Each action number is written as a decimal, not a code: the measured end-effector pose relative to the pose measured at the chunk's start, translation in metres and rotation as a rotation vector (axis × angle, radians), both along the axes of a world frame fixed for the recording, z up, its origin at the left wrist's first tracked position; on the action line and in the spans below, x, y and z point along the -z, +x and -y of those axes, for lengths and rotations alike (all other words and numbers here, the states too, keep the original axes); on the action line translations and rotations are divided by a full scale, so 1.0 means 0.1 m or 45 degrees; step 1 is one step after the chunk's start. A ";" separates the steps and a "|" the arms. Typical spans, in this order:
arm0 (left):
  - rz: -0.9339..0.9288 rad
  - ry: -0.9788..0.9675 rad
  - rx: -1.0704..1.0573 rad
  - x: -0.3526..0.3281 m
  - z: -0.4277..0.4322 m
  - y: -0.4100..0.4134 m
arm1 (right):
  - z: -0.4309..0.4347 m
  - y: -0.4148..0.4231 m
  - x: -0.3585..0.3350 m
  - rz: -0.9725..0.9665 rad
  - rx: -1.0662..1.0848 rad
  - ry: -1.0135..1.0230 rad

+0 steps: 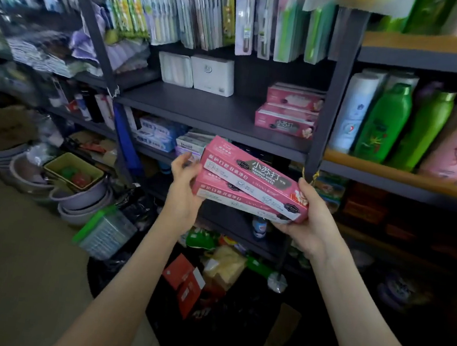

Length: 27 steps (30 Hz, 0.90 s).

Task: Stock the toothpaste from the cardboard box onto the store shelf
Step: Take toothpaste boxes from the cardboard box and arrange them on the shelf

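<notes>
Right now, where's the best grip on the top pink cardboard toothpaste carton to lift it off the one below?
I'd pinch the top pink cardboard toothpaste carton across its long edges mid-length, from above: it lies flat, face up, on the lower pink carton, and the left hand and right hand cover both ends.

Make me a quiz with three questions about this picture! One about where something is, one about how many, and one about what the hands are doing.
1. Where on the dark shelf do the stocked pink boxes sit?
A. left end
B. right end
C. middle

2. How many held boxes are there?
A. one
B. four
C. two

3. What are the left hand and right hand doing?
A. gripping the held boxes, one hand at each end
B. hanging empty
C. pushing a trolley

Answers:
1 B, the pile stands at the shelf's right side.
2 C, one pink box lies on top of another.
3 A, each hand grips one end of the boxes.
</notes>
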<state>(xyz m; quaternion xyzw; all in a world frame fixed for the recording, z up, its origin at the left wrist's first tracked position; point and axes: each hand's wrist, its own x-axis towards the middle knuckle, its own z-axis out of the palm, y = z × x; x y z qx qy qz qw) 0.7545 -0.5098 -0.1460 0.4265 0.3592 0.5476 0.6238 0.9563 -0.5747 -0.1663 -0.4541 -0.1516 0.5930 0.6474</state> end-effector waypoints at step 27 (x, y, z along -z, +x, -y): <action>-0.413 0.420 0.546 -0.16 -3.26 0.76 | -2.32 0.66 -0.42 1.075 0.138 -0.006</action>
